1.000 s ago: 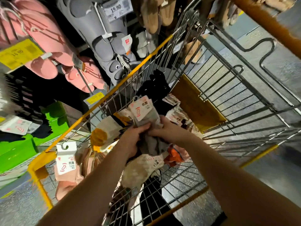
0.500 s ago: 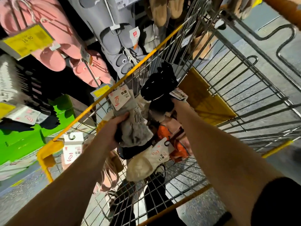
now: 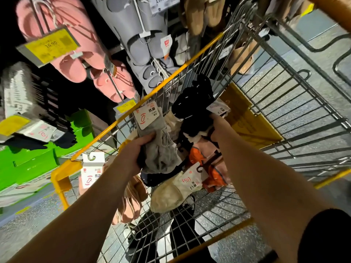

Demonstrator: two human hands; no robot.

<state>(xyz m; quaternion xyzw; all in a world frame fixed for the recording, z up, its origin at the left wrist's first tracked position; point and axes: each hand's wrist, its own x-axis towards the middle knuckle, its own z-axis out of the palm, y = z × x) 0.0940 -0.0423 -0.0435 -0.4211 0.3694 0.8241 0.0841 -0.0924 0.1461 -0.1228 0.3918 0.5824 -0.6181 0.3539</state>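
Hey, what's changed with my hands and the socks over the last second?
A second ago both hands held the grey socks together. Now the left hand alone grips them, moved left, while the right hand let go and reached forward to take the black socks. The cream socks and the cart stayed put.

A black sleeve (image 3: 326,238) is worn on the right arm, seen at the lower right of the frame. Both forearms are shown bare, and the left hand (image 3: 133,154) and right hand (image 3: 218,128) are uncovered.
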